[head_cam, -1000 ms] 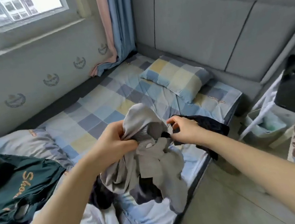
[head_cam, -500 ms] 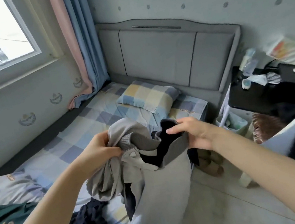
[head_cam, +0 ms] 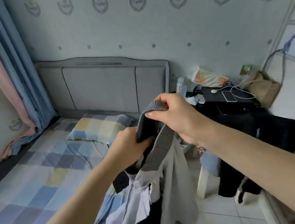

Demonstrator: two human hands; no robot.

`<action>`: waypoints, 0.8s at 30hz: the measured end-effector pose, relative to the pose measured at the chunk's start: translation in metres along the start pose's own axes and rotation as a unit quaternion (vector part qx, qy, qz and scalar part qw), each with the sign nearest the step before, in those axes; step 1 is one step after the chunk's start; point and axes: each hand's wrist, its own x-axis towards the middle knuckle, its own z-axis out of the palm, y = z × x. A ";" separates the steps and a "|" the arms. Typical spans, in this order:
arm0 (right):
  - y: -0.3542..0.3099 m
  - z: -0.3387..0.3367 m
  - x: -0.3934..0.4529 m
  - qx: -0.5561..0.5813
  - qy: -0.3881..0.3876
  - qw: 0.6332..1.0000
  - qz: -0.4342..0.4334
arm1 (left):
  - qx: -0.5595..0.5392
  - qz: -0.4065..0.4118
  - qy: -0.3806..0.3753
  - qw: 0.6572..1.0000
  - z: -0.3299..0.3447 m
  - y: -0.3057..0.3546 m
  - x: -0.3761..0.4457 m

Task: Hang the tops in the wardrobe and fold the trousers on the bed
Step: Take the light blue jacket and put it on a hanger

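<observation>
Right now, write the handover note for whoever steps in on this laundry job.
Left hand: grips the grey top at its ribbed collar, lower side.
Right hand: pinches the collar's upper edge, thumb on top.
The top hangs off the floor beside the bed, a dark garment bunched up with it. More dark clothes are heaped on the chair to the right.
Done: one top picked up; nothing visibly hung or folded.
Left: separate the garments, hang the tops, fold the trousers on the bed. No wardrobe in view.
</observation>
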 end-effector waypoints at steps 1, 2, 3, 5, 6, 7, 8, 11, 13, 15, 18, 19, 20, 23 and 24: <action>0.001 -0.017 0.000 -0.017 0.012 1.000 -0.018 | 0.016 0.010 0.032 0.999 0.007 0.009 0.009; 0.002 -0.036 0.000 -0.037 0.021 0.999 -0.034 | 0.024 0.020 0.053 0.998 0.012 0.015 0.018; 0.003 -0.057 0.000 -0.061 0.031 0.996 -0.051 | 0.039 0.027 0.059 0.997 0.017 0.024 0.028; 0.006 -0.092 -0.003 -0.108 0.054 0.990 -0.072 | 0.100 0.041 0.033 0.994 0.026 0.039 0.044; 0.008 -0.110 -0.004 -0.132 0.067 0.985 -0.084 | 0.124 0.046 0.014 0.991 0.032 0.046 0.052; 0.010 -0.128 -0.006 -0.163 0.075 0.979 -0.092 | 0.137 0.047 -0.007 0.989 0.039 0.054 0.060; 0.013 -0.147 -0.007 -0.209 0.073 0.971 -0.092 | 0.142 0.043 -0.033 0.988 0.046 0.063 0.066; 0.026 -0.216 -0.016 -0.439 -0.006 0.899 0.001 | 0.124 0.021 -0.116 0.985 0.064 0.096 0.091; 0.046 -0.263 -0.028 -0.550 -0.055 0.826 0.108 | 0.112 0.027 -0.151 0.982 0.079 0.131 0.108; 0.069 -0.295 -0.038 -0.603 -0.016 0.783 0.151 | 0.145 0.077 -0.122 0.979 0.100 0.166 0.122; 0.094 -0.339 -0.056 -0.658 0.161 0.722 0.144 | 0.152 0.129 -0.074 0.977 0.140 0.228 0.137; 0.100 -0.355 -0.063 -0.667 0.201 0.703 0.144 | 0.114 0.118 -0.085 0.983 0.154 0.248 0.142; 0.107 -0.371 -0.070 -0.673 0.229 0.688 0.149 | 0.061 0.099 -0.108 0.987 0.167 0.268 0.145; 0.125 -0.421 -0.093 -0.669 0.296 0.660 0.171 | -0.189 -0.002 -0.194 0.963 0.204 0.324 0.154; 0.131 -0.435 -0.100 -0.660 0.313 0.659 0.178 | -0.281 -0.052 -0.232 0.930 0.215 0.337 0.157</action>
